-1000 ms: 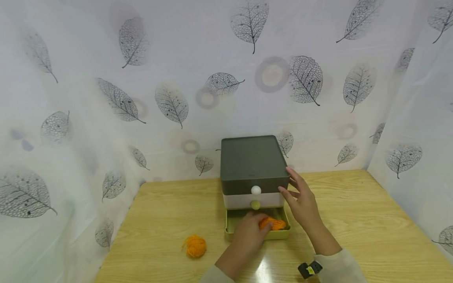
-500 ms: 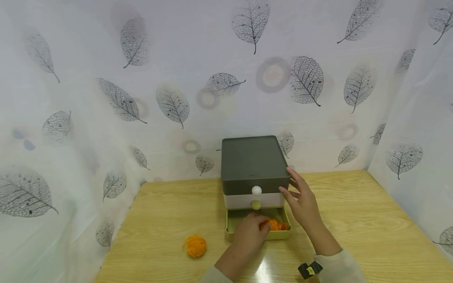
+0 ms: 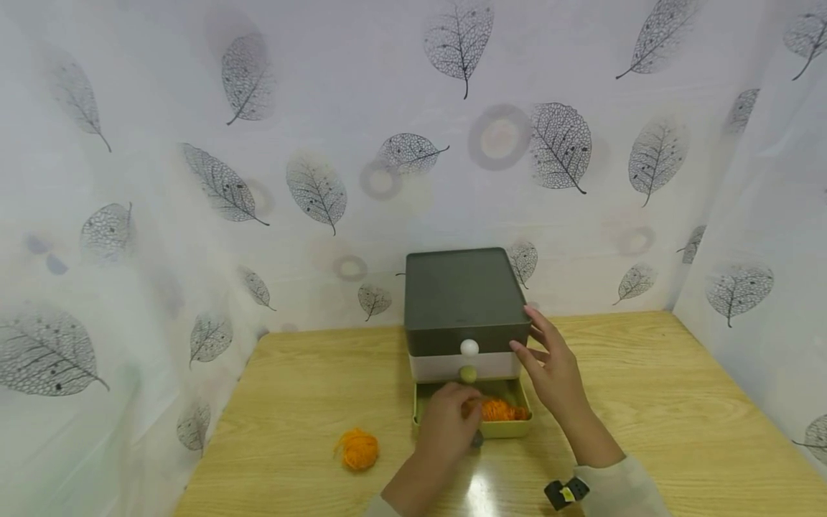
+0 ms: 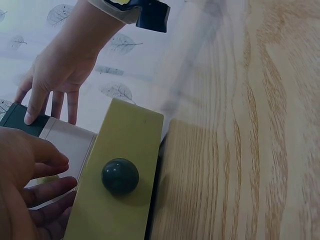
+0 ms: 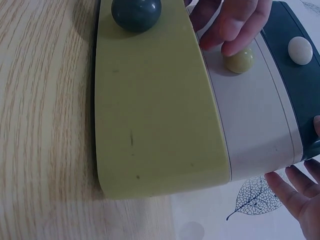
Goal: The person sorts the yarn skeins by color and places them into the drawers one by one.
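A small drawer cabinet (image 3: 461, 287) has a dark top drawer, a pale middle one and a green bottom drawer (image 3: 507, 431) pulled out. An orange ball of yarn (image 3: 499, 410) lies in the bottom drawer's right side. My left hand (image 3: 449, 420) is over this drawer, left of the yarn. In the left wrist view, the left hand's (image 4: 35, 185) fingers are loosely bent and a gap shows between thumb and fingers. My right hand (image 3: 555, 370) rests its fairly straight fingers and thumb against the cabinet's front right corner. A dark round knob (image 4: 120, 176) sits on the bottom drawer's front.
Another orange yarn ball (image 3: 358, 449) lies on the wooden table (image 3: 310, 388), left of the cabinet. Behind stands a pale leaf-patterned sheet (image 3: 413, 201). A white knob (image 3: 469, 347) and a green knob (image 3: 468, 374) stick out above the opened drawer.
My left hand has let go of the yarn in the drawer and drawn back slightly left, uncovering more of it and the dark knob. The right hand stays at the cabinet corner.
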The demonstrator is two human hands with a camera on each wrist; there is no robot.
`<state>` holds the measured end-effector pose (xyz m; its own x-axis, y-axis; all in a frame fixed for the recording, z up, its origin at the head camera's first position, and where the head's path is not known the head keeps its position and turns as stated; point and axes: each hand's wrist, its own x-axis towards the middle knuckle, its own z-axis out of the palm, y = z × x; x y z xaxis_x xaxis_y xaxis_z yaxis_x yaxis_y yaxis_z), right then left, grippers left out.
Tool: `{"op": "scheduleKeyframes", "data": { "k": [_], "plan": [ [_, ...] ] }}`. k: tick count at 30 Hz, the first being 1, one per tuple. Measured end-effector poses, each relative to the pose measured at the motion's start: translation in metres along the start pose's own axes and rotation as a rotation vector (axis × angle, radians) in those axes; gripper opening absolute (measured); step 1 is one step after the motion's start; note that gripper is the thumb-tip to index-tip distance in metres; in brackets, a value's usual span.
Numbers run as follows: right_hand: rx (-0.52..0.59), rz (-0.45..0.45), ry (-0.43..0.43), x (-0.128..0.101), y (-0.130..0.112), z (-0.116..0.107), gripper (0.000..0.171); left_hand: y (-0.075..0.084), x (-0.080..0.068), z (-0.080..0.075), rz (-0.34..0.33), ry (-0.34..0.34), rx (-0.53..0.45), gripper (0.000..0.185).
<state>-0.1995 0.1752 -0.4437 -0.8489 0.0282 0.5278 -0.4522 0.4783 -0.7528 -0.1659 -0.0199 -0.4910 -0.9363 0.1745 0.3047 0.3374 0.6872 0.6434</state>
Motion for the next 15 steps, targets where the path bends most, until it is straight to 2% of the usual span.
{"op": "scheduleKeyframes", "data": {
  "k": [6,12,15],
  "plan": [
    [-0.006,0.002,0.003,0.0,0.023,0.004,0.071,-0.004,-0.006,-0.009,0.002,0.075,-0.003,0.015],
    [-0.006,-0.004,0.004,0.0,0.024,0.003,0.07,-0.008,-0.012,-0.019,0.049,0.186,-0.022,0.013],
    [-0.009,-0.003,0.002,0.0,0.023,0.003,0.07,-0.012,-0.016,-0.022,0.04,0.198,-0.012,0.015]
  ]
}}
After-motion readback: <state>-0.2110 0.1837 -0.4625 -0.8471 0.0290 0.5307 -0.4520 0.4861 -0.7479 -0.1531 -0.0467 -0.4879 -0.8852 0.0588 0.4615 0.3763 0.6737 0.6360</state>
